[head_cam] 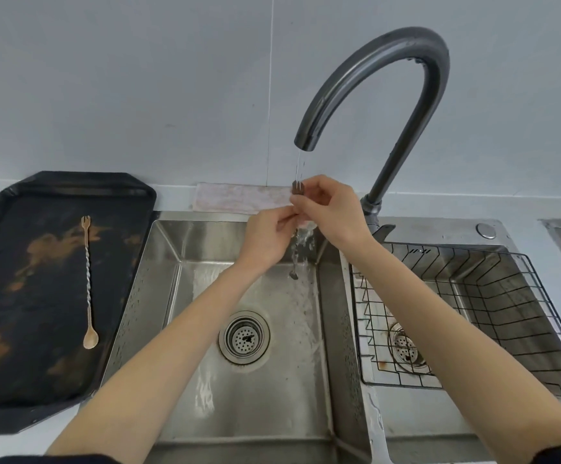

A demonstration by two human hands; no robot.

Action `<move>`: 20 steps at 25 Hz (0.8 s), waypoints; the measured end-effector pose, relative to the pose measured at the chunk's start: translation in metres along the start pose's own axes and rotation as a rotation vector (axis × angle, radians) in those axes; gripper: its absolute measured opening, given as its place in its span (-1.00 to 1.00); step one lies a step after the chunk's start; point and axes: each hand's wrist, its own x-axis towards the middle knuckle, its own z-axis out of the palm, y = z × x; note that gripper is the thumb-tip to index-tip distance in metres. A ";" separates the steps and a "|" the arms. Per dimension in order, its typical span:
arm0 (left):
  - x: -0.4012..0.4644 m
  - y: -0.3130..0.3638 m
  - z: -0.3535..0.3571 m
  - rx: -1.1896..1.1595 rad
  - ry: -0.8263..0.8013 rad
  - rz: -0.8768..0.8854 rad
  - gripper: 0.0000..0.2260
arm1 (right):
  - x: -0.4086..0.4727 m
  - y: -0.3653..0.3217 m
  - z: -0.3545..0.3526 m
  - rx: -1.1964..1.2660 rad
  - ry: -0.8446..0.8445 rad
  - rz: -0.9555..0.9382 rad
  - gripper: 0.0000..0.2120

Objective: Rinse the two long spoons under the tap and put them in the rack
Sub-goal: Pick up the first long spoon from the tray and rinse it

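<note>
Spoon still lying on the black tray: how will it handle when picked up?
The long spoon looks thin and twisted along its stem, so probably stiff and light. It lies flat on the black tray, likely awkward to pinch. The bowl and forked end should stop it rolling far.

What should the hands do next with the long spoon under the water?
Probably lift the long twisted metal spoon that both hands (left hand, right hand) hold under the curved dark tap across to the black wire rack, which holds no spoon yet.
</note>
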 end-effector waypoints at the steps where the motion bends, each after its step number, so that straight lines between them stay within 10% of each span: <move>1: 0.000 0.000 0.000 -0.017 0.000 0.009 -0.76 | 0.001 -0.002 0.000 -0.021 0.001 -0.014 -0.94; 20: 0.012 -0.001 -0.001 0.170 -0.293 -0.045 -0.68 | 0.001 -0.007 -0.002 -0.032 -0.042 -0.093 -0.74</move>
